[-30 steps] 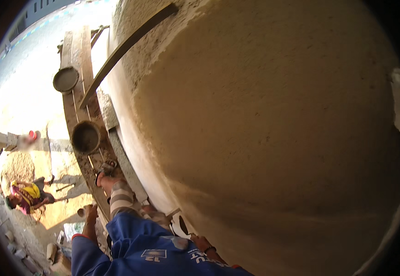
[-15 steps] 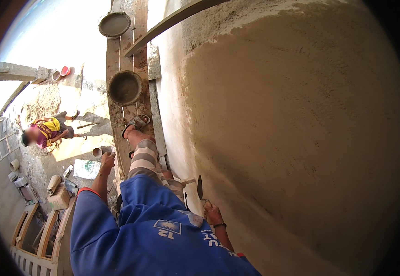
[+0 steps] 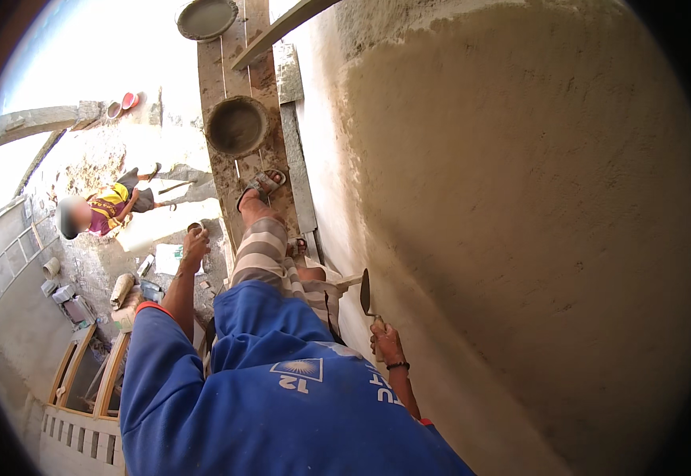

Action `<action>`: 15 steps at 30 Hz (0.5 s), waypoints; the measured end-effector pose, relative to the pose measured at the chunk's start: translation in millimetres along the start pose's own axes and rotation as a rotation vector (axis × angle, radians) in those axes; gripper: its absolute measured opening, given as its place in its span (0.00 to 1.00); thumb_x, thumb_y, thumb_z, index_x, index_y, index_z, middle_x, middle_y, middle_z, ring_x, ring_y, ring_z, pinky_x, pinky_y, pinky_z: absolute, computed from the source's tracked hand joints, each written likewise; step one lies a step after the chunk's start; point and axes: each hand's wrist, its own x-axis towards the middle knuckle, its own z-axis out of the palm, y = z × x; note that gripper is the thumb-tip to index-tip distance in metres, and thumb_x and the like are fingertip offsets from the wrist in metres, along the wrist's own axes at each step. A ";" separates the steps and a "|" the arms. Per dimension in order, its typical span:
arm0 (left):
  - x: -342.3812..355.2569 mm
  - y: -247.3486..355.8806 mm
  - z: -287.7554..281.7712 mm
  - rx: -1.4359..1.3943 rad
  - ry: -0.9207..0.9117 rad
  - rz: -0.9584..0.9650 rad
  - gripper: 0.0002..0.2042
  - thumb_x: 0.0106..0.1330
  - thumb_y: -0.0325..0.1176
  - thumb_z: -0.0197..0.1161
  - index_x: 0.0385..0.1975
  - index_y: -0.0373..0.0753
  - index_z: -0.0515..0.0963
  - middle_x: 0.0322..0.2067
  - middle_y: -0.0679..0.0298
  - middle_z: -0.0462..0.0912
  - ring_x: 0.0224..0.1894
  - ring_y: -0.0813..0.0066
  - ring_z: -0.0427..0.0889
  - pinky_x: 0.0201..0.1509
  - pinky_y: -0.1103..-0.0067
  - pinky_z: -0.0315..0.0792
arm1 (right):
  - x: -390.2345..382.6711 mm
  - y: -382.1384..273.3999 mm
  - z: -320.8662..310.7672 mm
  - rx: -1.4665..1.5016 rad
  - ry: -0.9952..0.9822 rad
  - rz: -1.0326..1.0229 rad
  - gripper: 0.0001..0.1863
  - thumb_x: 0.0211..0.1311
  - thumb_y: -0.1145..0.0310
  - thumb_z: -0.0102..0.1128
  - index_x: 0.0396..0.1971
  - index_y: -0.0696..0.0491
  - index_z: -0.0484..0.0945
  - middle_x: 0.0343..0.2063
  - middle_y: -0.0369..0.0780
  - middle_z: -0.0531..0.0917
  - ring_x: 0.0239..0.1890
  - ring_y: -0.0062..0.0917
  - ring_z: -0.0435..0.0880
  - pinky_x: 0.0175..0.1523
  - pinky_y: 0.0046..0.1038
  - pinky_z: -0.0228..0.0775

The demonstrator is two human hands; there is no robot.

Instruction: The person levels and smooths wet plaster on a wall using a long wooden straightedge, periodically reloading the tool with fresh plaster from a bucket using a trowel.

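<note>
My left hand [image 3: 194, 247] is closed around a small round cup-like container [image 3: 196, 228], beside the plank scaffold. In my right hand [image 3: 386, 343] is the handle of a trowel, its dark blade [image 3: 365, 293] raised near the plastered wall [image 3: 512, 222]. My sandalled feet rest on the wooden planks [image 3: 226, 173]. Just past the front foot sits a round basin of grey mortar [image 3: 236, 125], and a second basin [image 3: 206, 17] stands farther along the same planks. The wall shows smooth plaster with a rougher band near the top.
A long batten [image 3: 280, 32] slants over the planks toward the wall. On the ground below, a person [image 3: 111, 208] in yellow and maroon is near sand. Red and grey pails [image 3: 129, 101], blocks [image 3: 63, 295] and wooden frames [image 3: 75, 369] lie to the left, with a beam [image 3: 32, 125] crossing.
The view has shifted, moving the planks and wall rightward in the picture. Both my hands appear higher, still holding the container and trowel. The person below has changed posture slightly.
</note>
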 end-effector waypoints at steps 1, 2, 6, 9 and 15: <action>-7.2 0.8 -0.8 -0.011 -0.017 0.009 0.24 0.64 0.41 0.56 0.53 0.30 0.65 0.35 0.60 0.75 0.35 0.72 0.75 0.32 0.76 0.73 | 0.3 1.1 1.7 -0.004 0.004 -0.005 0.14 0.57 0.59 0.58 0.31 0.54 0.69 0.16 0.33 0.73 0.14 0.17 0.72 0.18 0.23 0.66; -11.3 -6.2 3.5 -0.030 0.005 0.014 0.24 0.64 0.41 0.56 0.53 0.30 0.66 0.34 0.60 0.75 0.35 0.72 0.75 0.31 0.76 0.72 | 1.1 4.7 2.4 -0.010 0.007 -0.011 0.14 0.57 0.60 0.58 0.31 0.54 0.69 0.16 0.33 0.73 0.14 0.18 0.72 0.18 0.23 0.66; -34.7 -40.5 9.9 -0.014 0.035 0.036 0.23 0.64 0.40 0.56 0.52 0.29 0.67 0.32 0.59 0.75 0.32 0.73 0.75 0.29 0.79 0.72 | 9.6 46.3 3.7 -0.002 -0.005 -0.048 0.14 0.57 0.60 0.58 0.32 0.54 0.70 0.16 0.34 0.73 0.14 0.18 0.73 0.18 0.23 0.67; -61.2 -65.2 20.5 0.076 0.053 -0.024 0.24 0.64 0.41 0.56 0.52 0.27 0.67 0.33 0.55 0.78 0.32 0.69 0.78 0.29 0.77 0.74 | 19.7 93.4 1.5 0.019 -0.011 -0.046 0.14 0.58 0.58 0.56 0.33 0.54 0.70 0.17 0.35 0.73 0.15 0.19 0.73 0.18 0.24 0.68; -99.0 -116.3 24.3 0.161 0.047 -0.077 0.25 0.62 0.39 0.57 0.53 0.25 0.67 0.36 0.51 0.79 0.33 0.67 0.80 0.28 0.77 0.76 | 15.5 199.7 -2.7 0.121 0.023 0.054 0.17 0.60 0.55 0.54 0.32 0.55 0.69 0.16 0.37 0.74 0.13 0.22 0.74 0.17 0.27 0.68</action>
